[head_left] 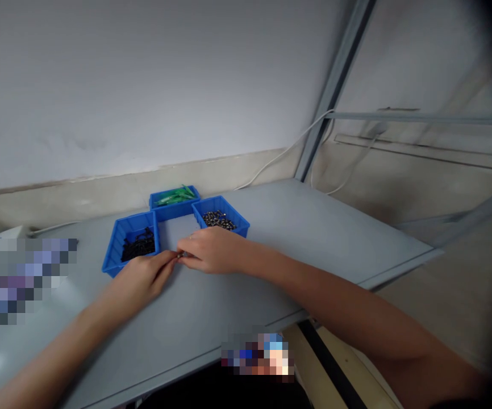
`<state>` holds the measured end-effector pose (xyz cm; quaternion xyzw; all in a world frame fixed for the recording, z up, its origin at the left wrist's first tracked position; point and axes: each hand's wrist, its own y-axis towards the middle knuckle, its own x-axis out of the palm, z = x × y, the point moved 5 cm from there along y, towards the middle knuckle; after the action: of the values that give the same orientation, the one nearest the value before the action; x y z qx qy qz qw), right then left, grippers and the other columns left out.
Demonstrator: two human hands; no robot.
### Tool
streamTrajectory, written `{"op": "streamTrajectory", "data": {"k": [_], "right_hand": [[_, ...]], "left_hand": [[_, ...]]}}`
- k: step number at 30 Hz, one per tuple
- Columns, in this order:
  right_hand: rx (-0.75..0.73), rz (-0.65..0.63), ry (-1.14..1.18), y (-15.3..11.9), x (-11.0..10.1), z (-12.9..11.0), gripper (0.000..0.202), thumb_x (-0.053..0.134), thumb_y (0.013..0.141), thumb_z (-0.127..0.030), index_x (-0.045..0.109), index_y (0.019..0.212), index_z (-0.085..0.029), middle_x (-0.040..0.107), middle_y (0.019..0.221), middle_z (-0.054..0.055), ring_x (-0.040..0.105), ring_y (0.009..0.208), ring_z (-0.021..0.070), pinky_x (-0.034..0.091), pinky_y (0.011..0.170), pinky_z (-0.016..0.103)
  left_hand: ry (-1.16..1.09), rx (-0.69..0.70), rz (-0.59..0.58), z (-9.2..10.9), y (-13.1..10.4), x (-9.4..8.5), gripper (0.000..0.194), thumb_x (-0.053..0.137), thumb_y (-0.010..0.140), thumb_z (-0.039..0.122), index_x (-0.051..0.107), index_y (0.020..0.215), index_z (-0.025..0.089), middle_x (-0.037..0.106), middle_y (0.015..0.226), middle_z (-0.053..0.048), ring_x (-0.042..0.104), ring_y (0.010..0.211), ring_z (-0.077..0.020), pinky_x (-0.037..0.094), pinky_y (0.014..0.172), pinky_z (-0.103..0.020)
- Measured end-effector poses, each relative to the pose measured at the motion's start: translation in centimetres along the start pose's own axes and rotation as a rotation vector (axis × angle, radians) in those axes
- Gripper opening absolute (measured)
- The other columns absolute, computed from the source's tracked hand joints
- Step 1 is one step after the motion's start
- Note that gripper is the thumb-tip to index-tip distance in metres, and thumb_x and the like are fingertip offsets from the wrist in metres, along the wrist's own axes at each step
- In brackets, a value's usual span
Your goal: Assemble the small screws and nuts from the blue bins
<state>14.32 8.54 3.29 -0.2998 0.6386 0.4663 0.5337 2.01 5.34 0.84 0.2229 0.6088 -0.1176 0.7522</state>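
Observation:
My left hand [150, 275] and my right hand [212, 250] meet fingertip to fingertip above the grey table, both closed in a pinch. Between them shows a small shiny metal piece [180, 255], in the fingers of my right hand; its exact kind is too small to make out. Whatever the left fingertips pinch is hidden. Just beyond the left hand stands a blue bin [109, 250] with small black parts [139, 244]. Behind the right hand, another blue bin [241, 223] holds many small metal parts [218, 220].
A third blue bin [173, 212] with green pieces [178, 195] stands at the back by the wall. A white cable [271, 162] runs along the wall to a metal post [333, 85]. The table [314, 221] ends at a front edge. Blurred patches cover items at left and below.

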Motion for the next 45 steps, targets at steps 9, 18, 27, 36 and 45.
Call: {"op": "streamTrajectory", "data": {"k": [9,18,27,36,45], "right_hand": [[-0.018,-0.017,-0.038,0.1,0.2,-0.1,0.018,0.042,0.087,-0.026,0.055,0.089,-0.015,0.062,0.075,0.005,0.055,0.068,0.0159,0.03,0.056,0.027],[0.016,-0.017,-0.038,0.1,0.0,0.1,0.021,0.04,0.088,-0.029,0.055,0.086,-0.015,0.063,0.075,0.005,0.056,0.068,0.0162,0.028,0.053,0.027],[0.057,-0.011,-0.028,0.0,-0.3,0.2,0.021,0.04,0.089,-0.03,0.056,0.086,-0.016,0.063,0.073,0.004,0.056,0.066,0.0158,0.027,0.052,0.027],[0.054,-0.006,-0.037,-0.1,-0.3,0.5,0.021,0.041,0.088,-0.03,0.057,0.089,-0.016,0.064,0.076,0.005,0.058,0.068,0.0165,0.027,0.051,0.026],[0.043,-0.063,0.03,0.2,0.9,0.2,0.023,0.041,0.087,-0.031,0.059,0.089,-0.016,0.064,0.074,0.006,0.058,0.067,0.0165,0.034,0.055,0.026]], "left_hand": [[-0.045,-0.034,-0.024,-0.3,0.1,0.3,0.034,0.029,0.092,0.033,0.059,0.098,0.018,0.068,0.082,-0.005,0.065,0.071,-0.0199,0.044,0.061,-0.028],[-0.046,-0.021,0.003,-0.3,0.1,0.2,0.033,0.028,0.093,0.033,0.058,0.09,0.018,0.064,0.068,-0.002,0.062,0.06,-0.0179,0.038,0.055,-0.026],[-0.091,-0.006,0.092,-0.2,0.0,-0.5,0.029,0.032,0.092,0.033,0.057,0.087,0.018,0.063,0.069,-0.001,0.06,0.06,-0.0148,0.038,0.056,-0.023],[-0.077,0.024,0.16,0.0,-0.1,-1.0,0.029,0.036,0.091,0.033,0.061,0.09,0.02,0.065,0.07,0.0,0.061,0.058,-0.0138,0.043,0.058,-0.022],[-0.089,0.073,0.157,0.4,-0.3,-0.8,0.028,0.036,0.092,0.034,0.06,0.092,0.02,0.067,0.083,-0.002,0.062,0.07,-0.0146,0.044,0.063,-0.023]]}}
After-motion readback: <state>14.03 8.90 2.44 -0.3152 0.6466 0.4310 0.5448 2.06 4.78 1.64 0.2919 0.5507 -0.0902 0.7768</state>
